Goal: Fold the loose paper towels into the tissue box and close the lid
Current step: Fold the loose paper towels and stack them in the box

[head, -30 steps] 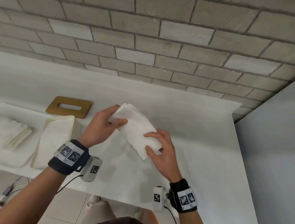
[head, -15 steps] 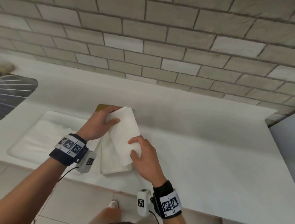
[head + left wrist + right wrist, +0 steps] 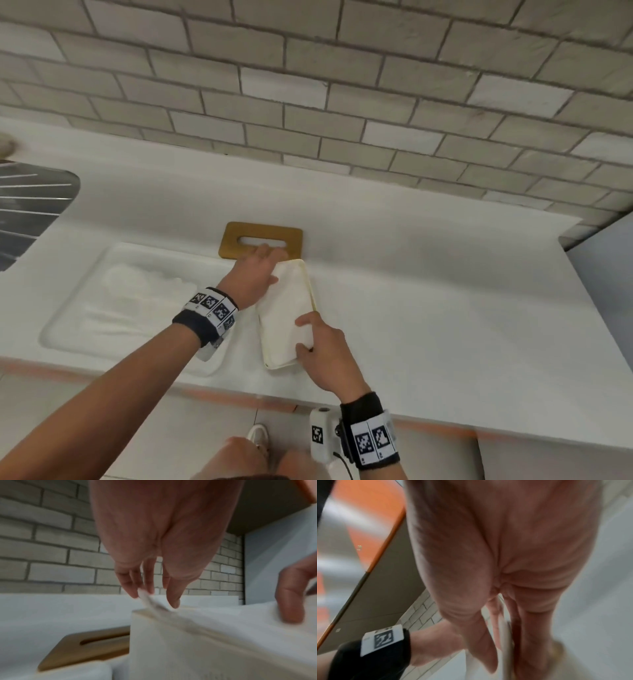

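Observation:
A cream tissue box (image 3: 306, 281) stands open on the white counter, with a folded white paper towel (image 3: 286, 313) lying in its top. My left hand (image 3: 269, 265) holds the towel's far end; the left wrist view shows its fingertips (image 3: 135, 593) pinching a towel corner (image 3: 145, 599) above the box (image 3: 171, 649). My right hand (image 3: 305, 337) holds the towel's near end between thumb and fingers. The right wrist view is blurred. The wooden lid (image 3: 236, 236) with its slot lies flat behind the box.
A shallow white tray (image 3: 68, 318) left of the box holds more loose paper towels (image 3: 137, 291). A metal sink (image 3: 30, 212) is at far left. The brick wall runs behind the counter (image 3: 445, 291), whose front edge is close to me.
Both hands carried the folded towel from mid-air down and left onto the open box. The left hand now sits at the box's far end, the right at its near end.

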Demonstrator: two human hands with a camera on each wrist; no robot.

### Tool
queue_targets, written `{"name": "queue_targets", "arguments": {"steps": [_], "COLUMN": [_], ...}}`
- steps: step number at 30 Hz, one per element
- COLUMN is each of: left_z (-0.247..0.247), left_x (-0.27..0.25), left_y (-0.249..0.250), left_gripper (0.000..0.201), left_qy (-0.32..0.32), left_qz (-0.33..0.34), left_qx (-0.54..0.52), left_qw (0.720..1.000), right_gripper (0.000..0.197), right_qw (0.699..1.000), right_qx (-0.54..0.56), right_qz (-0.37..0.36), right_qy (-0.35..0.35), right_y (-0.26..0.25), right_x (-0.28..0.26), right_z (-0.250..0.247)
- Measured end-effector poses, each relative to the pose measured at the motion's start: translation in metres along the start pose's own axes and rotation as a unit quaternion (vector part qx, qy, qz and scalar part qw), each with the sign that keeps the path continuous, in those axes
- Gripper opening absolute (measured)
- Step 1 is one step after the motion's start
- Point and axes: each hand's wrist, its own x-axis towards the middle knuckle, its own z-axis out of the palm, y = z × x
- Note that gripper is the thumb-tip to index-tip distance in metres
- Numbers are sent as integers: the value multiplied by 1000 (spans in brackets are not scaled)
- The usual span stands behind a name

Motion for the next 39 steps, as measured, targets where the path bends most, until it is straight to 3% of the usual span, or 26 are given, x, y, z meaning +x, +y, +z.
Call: {"name": "queue_targets", "arguments": {"steps": [2, 4, 6, 9, 11, 14, 17, 20, 24, 27, 30, 32, 35, 37, 39], "left_z": [-5, -11, -9, 2, 12, 26, 39, 40, -4, -30, -26, -13, 7, 7, -1], "left_x": [-9, -19, -25, -22, -15, -4, 3, 9, 13, 0, -9, -8, -8, -9, -12], "left_y": [8, 21, 33, 39, 35, 21, 7, -1, 1, 1, 3, 8, 18, 14, -3], "left_gripper": [52, 39, 41, 64, 70, 71, 75, 79, 83, 83, 90, 93, 74, 72, 83], "left_qy": [56, 54, -47, -246, -286, -293, -292, -289, -286, -266, -308, -315, -319, -298, -263], "left_qz": [49, 93, 98, 50, 55, 62, 69, 89, 119, 105, 91, 79, 53, 69, 105], "left_qx": [36, 34, 54, 158, 208, 239, 249, 276, 252, 239, 268, 294, 308, 308, 253], "left_qw": [997, 994, 993, 955, 934, 924, 921, 912, 917, 928, 908, 899, 895, 901, 925], "right_gripper": [33, 27, 32, 62, 68, 45, 25, 21, 15, 21, 28, 46, 39, 42, 38], "right_qw": [995, 968, 951, 911, 890, 886, 894, 893, 903, 912, 904, 899, 904, 913, 927], "right_qx": [-82, -183, -227, -354, -405, -402, -373, -393, -381, -353, -354, -365, -362, -344, -317], "right_qz": [-28, -104, -186, -209, -201, -221, -248, -220, -196, -206, -237, -242, -229, -219, -182], "right_qy": [57, 136, 97, -36, -56, -64, -14, 2, 0, 25, 38, 23, 15, -24, -79], "right_y": [-1, -9, -14, 3, 18, 16, -2, -22, -37, -36, -34, -27, -28, -34, -45], "right_x": [-12, -23, -24, -6, 6, 11, 12, 20, 13, 11, 18, 24, 29, 31, 30], "right_z": [-12, -24, -26, -3, 14, 43, 72, 78, 64, 57, 67, 78, 86, 85, 71]}}
